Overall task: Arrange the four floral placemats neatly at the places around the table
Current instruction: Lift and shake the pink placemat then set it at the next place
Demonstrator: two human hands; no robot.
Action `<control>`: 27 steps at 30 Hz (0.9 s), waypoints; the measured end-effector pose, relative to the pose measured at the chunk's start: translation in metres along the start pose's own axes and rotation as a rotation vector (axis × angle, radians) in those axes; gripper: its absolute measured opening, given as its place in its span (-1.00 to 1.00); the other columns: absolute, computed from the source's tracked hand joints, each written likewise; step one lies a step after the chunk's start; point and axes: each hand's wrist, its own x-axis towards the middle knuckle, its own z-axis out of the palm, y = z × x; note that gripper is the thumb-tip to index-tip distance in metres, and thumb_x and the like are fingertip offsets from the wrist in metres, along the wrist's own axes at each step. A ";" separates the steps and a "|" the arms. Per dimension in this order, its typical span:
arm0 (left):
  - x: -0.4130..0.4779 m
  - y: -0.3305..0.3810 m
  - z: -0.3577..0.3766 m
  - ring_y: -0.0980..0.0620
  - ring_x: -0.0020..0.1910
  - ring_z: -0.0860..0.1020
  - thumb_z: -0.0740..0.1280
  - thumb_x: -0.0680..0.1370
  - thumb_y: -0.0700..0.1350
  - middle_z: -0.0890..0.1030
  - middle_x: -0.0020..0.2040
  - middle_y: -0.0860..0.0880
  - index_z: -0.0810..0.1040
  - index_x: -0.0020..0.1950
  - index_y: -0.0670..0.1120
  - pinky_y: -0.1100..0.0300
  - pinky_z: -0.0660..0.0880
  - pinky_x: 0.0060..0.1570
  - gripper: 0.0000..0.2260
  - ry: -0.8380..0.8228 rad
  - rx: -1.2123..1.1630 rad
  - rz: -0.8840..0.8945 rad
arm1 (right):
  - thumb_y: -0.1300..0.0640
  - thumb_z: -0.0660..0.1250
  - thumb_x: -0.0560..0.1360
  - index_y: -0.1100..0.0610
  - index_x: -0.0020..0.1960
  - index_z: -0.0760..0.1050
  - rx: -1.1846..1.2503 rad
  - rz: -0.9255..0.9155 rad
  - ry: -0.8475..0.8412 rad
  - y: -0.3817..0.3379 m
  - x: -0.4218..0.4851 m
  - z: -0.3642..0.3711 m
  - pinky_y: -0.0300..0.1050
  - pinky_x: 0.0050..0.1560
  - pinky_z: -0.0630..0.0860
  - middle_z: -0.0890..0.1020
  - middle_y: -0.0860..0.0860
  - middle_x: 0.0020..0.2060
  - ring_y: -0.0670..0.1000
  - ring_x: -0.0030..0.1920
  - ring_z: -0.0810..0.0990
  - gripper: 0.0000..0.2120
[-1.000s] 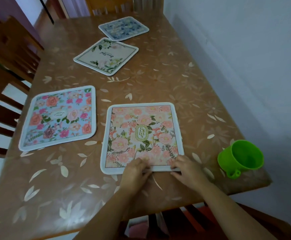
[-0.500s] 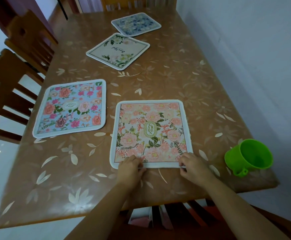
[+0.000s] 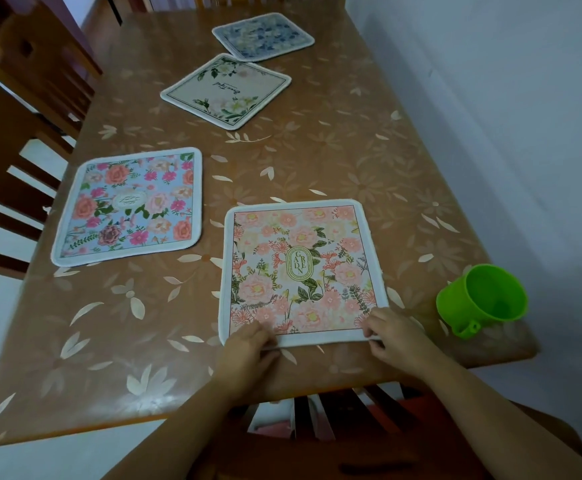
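Pink-flowered placemat [image 3: 300, 271], the one with GARDEN printed in the middle, is what both hands have got. The left hand [image 3: 248, 348] has its fingers curled onto the near edge by the near-left corner. The right hand [image 3: 393, 337] pinches the same edge at the near-right corner. The mat lies flat on the bench [image 3: 334, 157], pretty square to the near edge and a bit right of centre.

Just right of the right hand there's a green cup [image 3: 483, 296] sitting close to the bench's near-right corner, handle pointing near. It's beside the mat and not touching it.

To the left, by the left edge, lies the blue placemat [image 3: 130, 206] with pink and coral blooms, turned slightly. Farther off, about mid-bench, is the cream placemat [image 3: 225, 90], skewed like a diamond. Right behind it at the far end is the blue-grey placemat [image 3: 263, 36]; those two are nearly touching.

Wooden chairs [image 3: 22, 188] line the left side and a pale wall [image 3: 490, 98] runs along the right.
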 end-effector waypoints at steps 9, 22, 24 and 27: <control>-0.001 0.003 -0.001 -0.09 -0.12 0.53 0.45 0.38 -0.19 0.59 -0.16 -0.13 0.59 -0.18 -0.19 0.16 0.40 -0.16 -0.91 -0.072 -0.033 -0.025 | 0.15 0.22 0.44 0.08 -0.05 0.43 0.000 0.033 -0.066 0.002 -0.007 -0.004 -0.11 -0.03 0.36 0.50 -0.01 -0.01 -0.01 0.06 0.44 -0.90; -0.005 0.008 -0.005 -0.05 -0.33 0.57 0.54 0.25 -0.24 0.62 -0.35 -0.09 0.60 -0.37 -0.12 0.16 0.51 -0.22 -0.87 -0.113 -0.064 0.073 | 0.19 0.23 0.44 0.06 -0.13 0.41 0.065 0.009 -0.104 0.002 -0.014 -0.004 -0.18 -0.03 0.33 0.51 0.01 -0.05 0.00 0.01 0.44 -0.95; -0.006 0.008 -0.005 -0.05 -0.32 0.56 0.53 0.25 -0.24 0.62 -0.35 -0.09 0.60 -0.36 -0.12 0.15 0.50 -0.22 -0.88 -0.107 -0.066 0.059 | 0.20 0.24 0.43 0.07 -0.13 0.41 0.072 0.012 -0.103 0.002 -0.014 -0.004 -0.16 -0.02 0.34 0.51 0.02 -0.06 0.00 0.01 0.44 -0.95; -0.006 0.008 -0.005 -0.05 -0.31 0.56 0.53 0.26 -0.23 0.62 -0.34 -0.09 0.61 -0.36 -0.13 0.16 0.49 -0.22 -0.88 -0.110 -0.057 0.049 | 0.21 0.24 0.42 0.09 -0.13 0.42 0.069 0.017 -0.090 0.002 -0.014 -0.003 -0.16 -0.03 0.33 0.51 0.02 -0.07 0.01 0.00 0.44 -0.95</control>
